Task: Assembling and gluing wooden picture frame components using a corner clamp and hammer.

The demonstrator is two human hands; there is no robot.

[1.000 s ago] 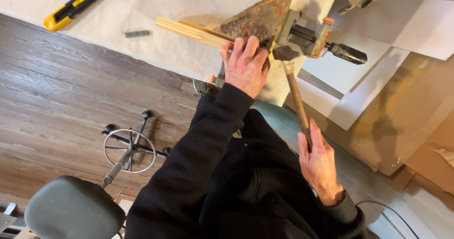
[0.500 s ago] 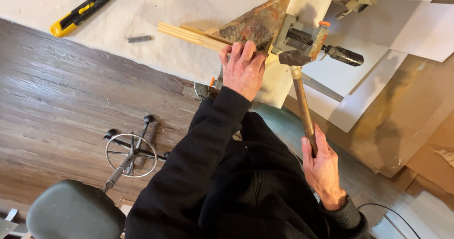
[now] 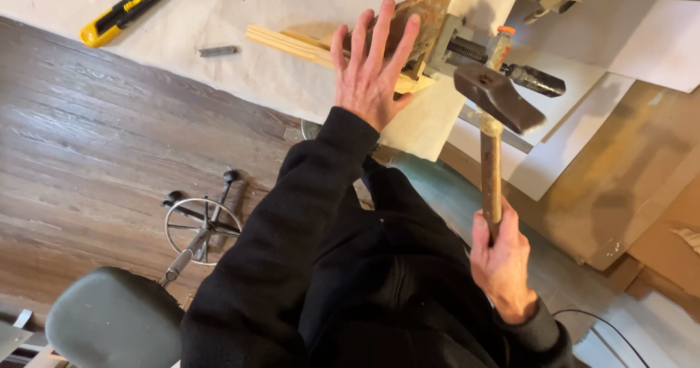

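Left hand (image 3: pixel 372 73) is spreading open over wood strips (image 3: pixel 292 45) at the vise (image 3: pixel 459 47). Right hand (image 3: pixel 502 262) is gripping the hammer (image 3: pixel 492 131), its head hanging just right of the vise.

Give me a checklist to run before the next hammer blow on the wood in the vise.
1. Right hand grips hammer low on the handle: ok.
2. Left hand clear of the strike path: not ok, open fingers spread over the wood strips.
3. Strips clamped in vise: cannot tell, hand hides the jaws.
4. Hammer head seated on handle: ok.
5. Utility knife out of the way: ok.
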